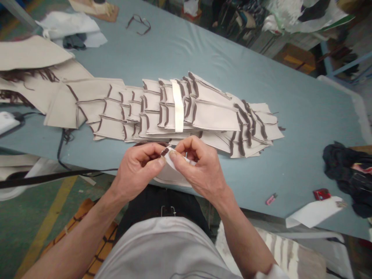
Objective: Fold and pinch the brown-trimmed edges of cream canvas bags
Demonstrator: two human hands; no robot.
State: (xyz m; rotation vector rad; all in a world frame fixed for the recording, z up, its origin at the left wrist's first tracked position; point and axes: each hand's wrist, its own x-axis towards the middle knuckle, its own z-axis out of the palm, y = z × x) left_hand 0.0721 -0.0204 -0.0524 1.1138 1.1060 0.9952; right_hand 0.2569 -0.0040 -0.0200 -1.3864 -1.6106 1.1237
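Note:
My left hand (137,170) and my right hand (200,166) meet just in front of the stack, above the table's near edge. Between their thumbs and fingers they pinch a beige fabric piece (171,174) with a short brown-edged end (165,152). Much of that piece is hidden by my fingers. Just beyond my hands lies a long overlapping row of beige fabric panels (213,117) with brown stitched strips. A white fabric strip (178,105) lies across the row. Larger beige panels (30,54) extend it to the left.
The work table (232,66) has a blue-grey cover. On it lie an iron (8,122) with a black cord, a pink lighter (271,199), a red packet (321,194), white paper (314,212), and dark cloth (345,174). A table edge runs in front of me.

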